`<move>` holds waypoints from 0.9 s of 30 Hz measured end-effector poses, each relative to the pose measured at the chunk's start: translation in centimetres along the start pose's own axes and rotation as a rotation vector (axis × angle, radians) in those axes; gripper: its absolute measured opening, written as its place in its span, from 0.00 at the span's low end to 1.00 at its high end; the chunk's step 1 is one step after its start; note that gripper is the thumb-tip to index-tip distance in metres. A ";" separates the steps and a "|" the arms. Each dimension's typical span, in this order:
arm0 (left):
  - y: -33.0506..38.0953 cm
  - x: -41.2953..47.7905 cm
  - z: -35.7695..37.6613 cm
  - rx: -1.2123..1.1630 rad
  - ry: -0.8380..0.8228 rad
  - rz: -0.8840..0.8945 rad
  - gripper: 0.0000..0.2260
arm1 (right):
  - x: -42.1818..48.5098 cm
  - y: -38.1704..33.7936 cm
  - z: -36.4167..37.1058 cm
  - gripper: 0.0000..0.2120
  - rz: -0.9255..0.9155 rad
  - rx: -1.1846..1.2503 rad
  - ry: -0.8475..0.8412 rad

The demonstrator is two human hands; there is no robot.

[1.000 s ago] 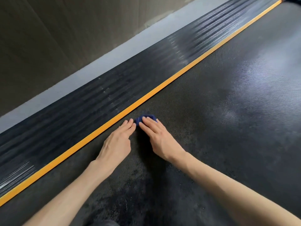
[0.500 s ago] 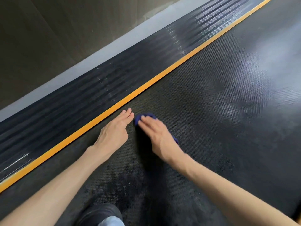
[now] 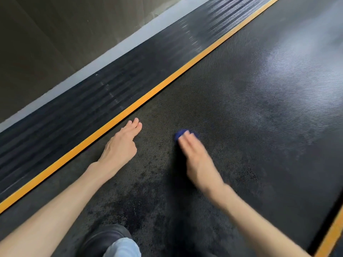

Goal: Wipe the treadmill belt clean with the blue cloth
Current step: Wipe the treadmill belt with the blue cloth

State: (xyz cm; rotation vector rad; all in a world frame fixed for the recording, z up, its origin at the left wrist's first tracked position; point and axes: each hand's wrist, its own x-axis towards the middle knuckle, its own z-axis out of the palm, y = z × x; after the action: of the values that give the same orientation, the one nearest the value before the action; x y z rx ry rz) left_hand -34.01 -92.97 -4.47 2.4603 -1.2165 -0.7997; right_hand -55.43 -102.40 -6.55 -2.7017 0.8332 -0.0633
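Since half a second ago, the right hand (image 3: 196,154) and the blue cloth (image 3: 181,134) beneath it have slid toward the right of the frame. A gap of bare belt now separates them from the left hand (image 3: 121,145), which they nearly touched before.

At the bottom centre, nearest the camera, a dark shoe (image 3: 106,236) and a pale denim cuff (image 3: 124,247) rest on the treadmill belt (image 3: 259,108). Two bare forearms reach up from the lower corners. At the lower right edge runs a short piece of orange stripe (image 3: 332,236).

In the middle of the frame, the left hand lies flat on the belt, palm down and fingers straight and together, holding nothing. Its fingertips are near the long orange line (image 3: 167,82). To its right, the right hand is blurred by motion. Its fingers appear straight, pressing down on the cloth rather than curling round it. The cloth is a small bunched wad lying on the belt, showing only at the fingertips.

The belt is black and finely textured, with darker blotches near the hands and a pale sheen at the upper right. The long orange line runs diagonally from the lower left to the top right. Beyond it lie a black ribbed side rail (image 3: 111,86), then a grey edge strip (image 3: 120,45), then a brown floor (image 3: 46,43) in the upper left.
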 end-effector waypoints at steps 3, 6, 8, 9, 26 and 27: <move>-0.3 0.0 0.2 0.005 -0.003 0.011 0.32 | -5.0 -3.2 2.0 0.31 -0.346 -0.033 -0.155; -0.5 -0.3 0.3 0.015 0.001 0.025 0.33 | -3.1 1.1 1.2 0.25 -0.408 -0.048 -0.102; -0.4 -0.4 0.2 0.034 -0.015 0.028 0.34 | -0.2 6.1 -0.5 0.26 -0.145 -0.081 0.053; -0.4 -0.4 0.2 0.049 -0.035 0.038 0.34 | 1.1 8.6 -1.8 0.27 0.045 -0.071 0.116; -0.6 -1.0 -0.4 0.074 -0.035 0.107 0.35 | 1.7 0.3 1.5 0.25 -0.263 -0.071 0.070; -0.8 -1.1 -0.5 0.042 -0.025 0.104 0.34 | 3.2 2.8 0.7 0.26 -0.124 -0.076 0.135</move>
State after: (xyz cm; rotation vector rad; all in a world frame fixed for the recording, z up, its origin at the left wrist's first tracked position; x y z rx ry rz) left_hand -33.78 -91.61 -4.04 2.4032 -1.3715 -0.7865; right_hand -54.19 -106.17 -8.20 -2.8442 0.7168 -0.2489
